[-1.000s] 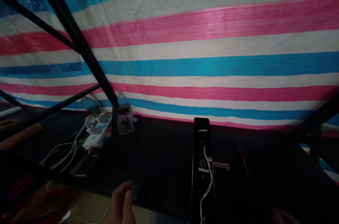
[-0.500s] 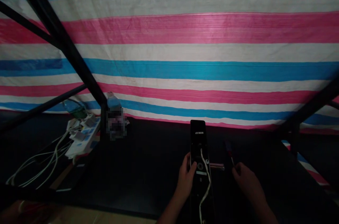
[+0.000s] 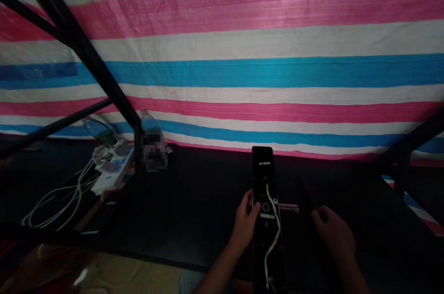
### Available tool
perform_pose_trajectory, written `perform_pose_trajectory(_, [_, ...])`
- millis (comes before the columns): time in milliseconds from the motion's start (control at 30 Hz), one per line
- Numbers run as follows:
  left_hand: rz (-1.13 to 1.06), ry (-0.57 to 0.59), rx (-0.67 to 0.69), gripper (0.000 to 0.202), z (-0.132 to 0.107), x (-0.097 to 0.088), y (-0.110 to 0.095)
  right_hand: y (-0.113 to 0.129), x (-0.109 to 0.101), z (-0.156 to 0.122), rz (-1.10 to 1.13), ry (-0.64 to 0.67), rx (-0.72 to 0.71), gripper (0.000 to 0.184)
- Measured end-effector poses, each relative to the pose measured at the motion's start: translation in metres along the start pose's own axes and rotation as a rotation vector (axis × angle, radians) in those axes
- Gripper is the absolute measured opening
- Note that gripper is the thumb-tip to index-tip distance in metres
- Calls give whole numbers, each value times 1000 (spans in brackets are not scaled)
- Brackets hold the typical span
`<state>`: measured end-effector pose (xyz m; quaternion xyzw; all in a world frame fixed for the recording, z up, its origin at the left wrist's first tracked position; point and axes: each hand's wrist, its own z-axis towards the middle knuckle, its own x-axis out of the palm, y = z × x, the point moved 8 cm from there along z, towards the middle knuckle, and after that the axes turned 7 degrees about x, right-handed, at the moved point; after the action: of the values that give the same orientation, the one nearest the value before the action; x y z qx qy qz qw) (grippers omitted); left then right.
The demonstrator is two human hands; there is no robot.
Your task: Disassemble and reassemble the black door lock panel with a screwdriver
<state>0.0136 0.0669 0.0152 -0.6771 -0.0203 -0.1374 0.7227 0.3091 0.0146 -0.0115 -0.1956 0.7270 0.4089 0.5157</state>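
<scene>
My left hand (image 3: 247,220) grips the left edge of a long black panel (image 3: 258,247), thumb on its face. The panel looks like part of an electronic door lock, with a round fitting, small white labels and a white cable (image 3: 279,225) running down it. It points away from me; its near end leaves the frame at the bottom. From behind its right side sticks out a shiny pinkish rod (image 3: 289,208). My right hand (image 3: 335,231) is closed, thumb and fingers pinching the shaft end of a screwdriver (image 3: 307,185), whose dark reddish handle points away. The tip is hidden in the fingers.
Both hands are over a black tabletop (image 3: 194,210). To the left lie a white power strip (image 3: 113,176) with plugs and looped white cables (image 3: 78,187). A bottle (image 3: 150,122) stands by a black metal post (image 3: 93,62). Behind hangs a striped plastic sheet (image 3: 222,71).
The view has tilted down slightly, showing more floor at lower left. My left hand still holds the panel. The right hand still pinches the screwdriver, its shaft now less visible.
</scene>
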Motion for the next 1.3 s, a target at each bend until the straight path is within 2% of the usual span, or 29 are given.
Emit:
perform_pose_trajectory(100, [189, 105, 85, 41, 12, 3, -20, 2, -11, -5, 30, -85, -6, 38])
perform_pose_trajectory(167, [182, 187, 60, 44, 27, 3, -22, 8, -23, -10, 53, -169, -48, 41])
perform_pose_trajectory(267, [152, 289, 3, 55, 49, 1, -5, 13, -33, -10, 91, -255, -98, 43])
perform_pose_trajectory(333, [144, 318, -16, 55, 54, 0, 9, 9, -34, -8, 128, -286, -80, 42])
perform_pose_trajectory(433, [299, 287, 106, 44, 49, -3, 8, 6, -33, -6, 164, -304, -74, 40])
perform_pose_trajectory(533, [386, 262, 187, 42, 42, -4, 0, 6, -33, -7, 194, -304, -82, 38])
perform_pose_trajectory(633, [403, 278, 195, 40, 42, -3, -1, 5, -34, -7, 277, -298, -92, 39])
perform_pose_trajectory(767, [430, 273, 186, 40, 46, -6, 2, -3, -35, -5, 498, -284, -90, 41])
perform_pose_trajectory(1033, [403, 261, 185, 43, 48, -8, 5, -24, -43, 0, 721, -398, -16, 37])
perform_pose_trajectory(1300, [375, 237, 153, 49, 43, -8, 6, -37, -37, 0, 967, -399, 48, 35])
